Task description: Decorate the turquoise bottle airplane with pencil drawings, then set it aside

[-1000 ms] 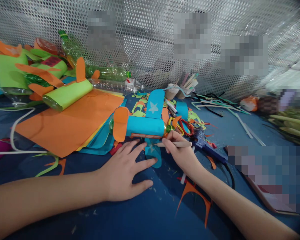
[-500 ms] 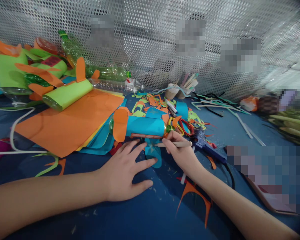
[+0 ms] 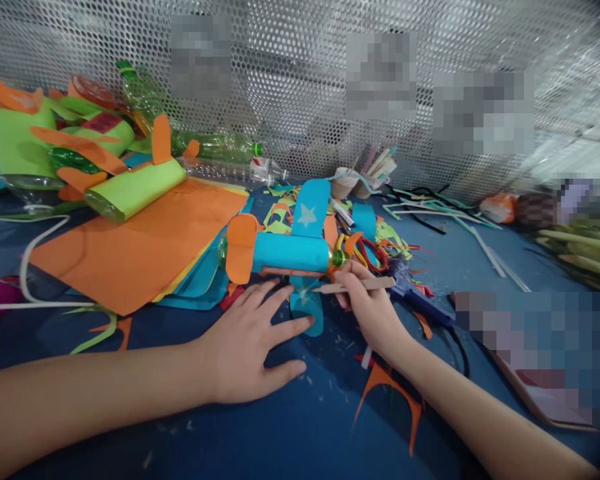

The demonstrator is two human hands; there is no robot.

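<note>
A small toy plane made from a plastic bottle wrapped in blue paper [image 3: 291, 253] lies in front of me, with an orange tail piece [image 3: 241, 248] on its left end. Its far blue wing [image 3: 313, 205] tilts up and shows a white star. The near blue wing [image 3: 307, 316] lies flat with a fainter star on it. My left hand [image 3: 253, 340] is spread on the table, index fingertip on the near wing. In my right hand [image 3: 363, 297] is a slim pale marker pen [image 3: 375, 284], its tip at the star on the near wing.
Orange, yellow and blue paper sheets [image 3: 145, 247] are stacked on the left, under a green bottle plane [image 3: 137, 190]. A blue glue gun [image 3: 420, 297] and red-handled scissors [image 3: 373, 255] lie right. Paper cups [image 3: 344, 181] stand behind scraps. A phone-like device [image 3: 525, 393] lies far right.
The plane's far wing has risen from nearly flat to a raised tilt, so its star shows. My right hand has shifted slightly right with the marker pen. The left hand stays put.
</note>
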